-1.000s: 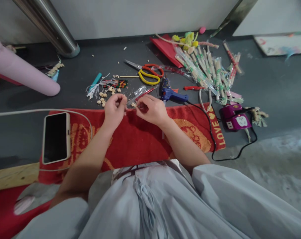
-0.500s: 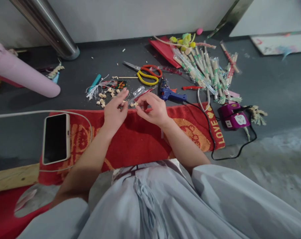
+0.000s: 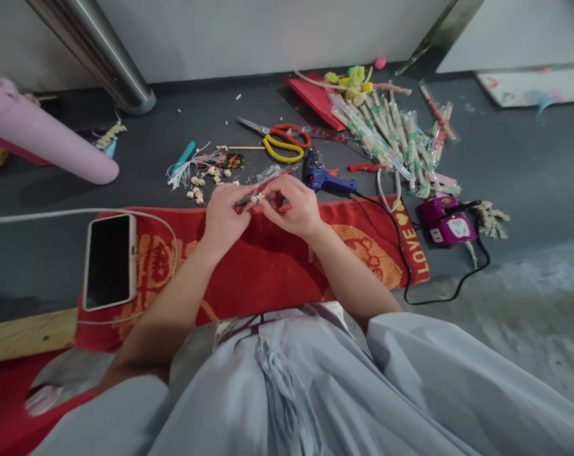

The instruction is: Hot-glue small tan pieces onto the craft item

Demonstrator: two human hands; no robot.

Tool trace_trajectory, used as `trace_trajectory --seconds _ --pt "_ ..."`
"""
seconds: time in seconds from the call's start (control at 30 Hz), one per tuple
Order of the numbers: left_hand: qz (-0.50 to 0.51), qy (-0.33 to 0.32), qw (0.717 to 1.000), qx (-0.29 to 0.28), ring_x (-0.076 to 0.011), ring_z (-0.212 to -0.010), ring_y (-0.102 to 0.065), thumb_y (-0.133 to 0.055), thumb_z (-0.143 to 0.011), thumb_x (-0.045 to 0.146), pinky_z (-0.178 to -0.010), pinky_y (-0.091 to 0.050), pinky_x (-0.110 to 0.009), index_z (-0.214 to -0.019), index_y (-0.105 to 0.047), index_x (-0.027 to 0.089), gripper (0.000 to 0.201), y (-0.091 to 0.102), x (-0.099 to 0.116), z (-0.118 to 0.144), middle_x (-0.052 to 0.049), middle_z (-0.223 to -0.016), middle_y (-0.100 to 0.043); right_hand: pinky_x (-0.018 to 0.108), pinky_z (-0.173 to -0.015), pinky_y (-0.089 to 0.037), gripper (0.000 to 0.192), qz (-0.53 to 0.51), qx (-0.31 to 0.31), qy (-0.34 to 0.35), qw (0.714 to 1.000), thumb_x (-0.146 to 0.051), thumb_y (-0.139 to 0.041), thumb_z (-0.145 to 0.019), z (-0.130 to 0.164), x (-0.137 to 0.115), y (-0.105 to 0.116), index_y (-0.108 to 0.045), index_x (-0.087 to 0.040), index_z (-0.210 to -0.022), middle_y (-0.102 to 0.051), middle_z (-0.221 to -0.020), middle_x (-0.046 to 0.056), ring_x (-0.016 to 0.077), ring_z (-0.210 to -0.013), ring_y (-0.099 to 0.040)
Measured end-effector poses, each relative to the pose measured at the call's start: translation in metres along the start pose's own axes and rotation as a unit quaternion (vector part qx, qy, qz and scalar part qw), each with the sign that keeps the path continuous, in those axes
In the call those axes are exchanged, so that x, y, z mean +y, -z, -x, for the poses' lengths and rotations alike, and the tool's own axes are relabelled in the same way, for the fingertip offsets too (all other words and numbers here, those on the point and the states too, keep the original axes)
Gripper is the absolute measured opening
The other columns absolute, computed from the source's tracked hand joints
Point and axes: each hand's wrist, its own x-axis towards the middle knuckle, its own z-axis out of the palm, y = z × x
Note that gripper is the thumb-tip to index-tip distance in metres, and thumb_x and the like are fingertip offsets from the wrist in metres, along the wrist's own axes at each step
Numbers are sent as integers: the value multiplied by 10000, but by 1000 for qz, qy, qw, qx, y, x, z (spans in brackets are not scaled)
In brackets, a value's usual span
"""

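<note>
A small cream-coloured knobbly piece (image 3: 257, 199) sits between my two hands, above the far edge of the red towel (image 3: 258, 266). My right hand (image 3: 293, 206) pinches it from the right with thumb and forefinger. From the left, the thumb and forefinger of my left hand (image 3: 226, 214) close on the same piece; the other fingers are curled and partly hidden. More cream-coloured pieces (image 3: 198, 182) lie loose just beyond my left hand. Transparent plastic wrapping (image 3: 269, 172) lies behind the fingertips.
Scissors (image 3: 284, 142) and a blue glue gun (image 3: 331, 182) lie beyond my hands; its black cable loops right past a purple power socket (image 3: 445, 221). Wrapped sticks (image 3: 391, 126) are heaped at back right. A phone (image 3: 110, 263) lies left, near a pink bottle (image 3: 54, 130).
My left hand has moved slightly right, and its fingers have closed from a more open pose onto the piece. My right hand keeps its pinch almost in place.
</note>
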Motion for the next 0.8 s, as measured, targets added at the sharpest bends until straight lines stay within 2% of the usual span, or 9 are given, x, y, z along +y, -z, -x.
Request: trace_trajectory --seconds 0.07,0.13,0.23,0.4,0.6,0.8 --pt "18 -1 1000 8 -203 -1014 -630 -683 -762 210 -892 -510 -361 -1042 -734 260 289 -1 -1 -1 -48 -1052 -739 276 -616 -491 168 0 0 -3 1000 -349 -488 -936 0 1 0 -547 -201 -881 -605 -764 19 113 -638 -548" --pt "60 22 998 -3 -185 -966 -645 -643 -814 284 -803 -527 -315 -1029 -730 237 236 -2 0 -2 -58 -1049 -741 269 -603 -489 160 3 2 1 1000 -340 -487 -937 1 1 -1 -552 -200 -894 -607 -765 19 112 -634 -548" --pt "141 63 988 -28 -151 -793 -660 -578 -863 446 -683 -523 -265 -923 -734 209 290 -4 1 -3 -63 -916 -750 257 -597 -491 153 10 4 13 1000 -328 -490 -937 1 1 -1 -562 -196 -907 -614 -767 22 114 -655 -567" --pt "229 108 967 -29 -131 -612 -623 -542 -820 638 -557 -500 -254 -769 -706 199 471 -5 -1 -6 -43 -694 -694 234 -592 -476 130 18 13 30 999 -276 -484 -937 0 0 0 -569 -188 -894 -624 -771 20 100 -648 -570" --pt "286 140 947 -48 -105 -546 -567 -641 -716 671 -523 -478 -242 -677 -672 201 472 -4 2 -7 -19 -619 -655 235 -596 -466 115 52 -24 27 998 -238 -482 -918 0 0 2 -580 -184 -895 -635 -804 32 109 -691 -588" --pt "309 158 936 -54 -97 -551 -547 -720 -694 577 -528 -470 -240 -706 -684 205 374 -3 4 -6 -9 -628 -645 252 -626 -486 142 64 -34 24 997 -224 -464 -923 0 1 3 -599 -182 -911 -640 -846 47 124 -722 -591"
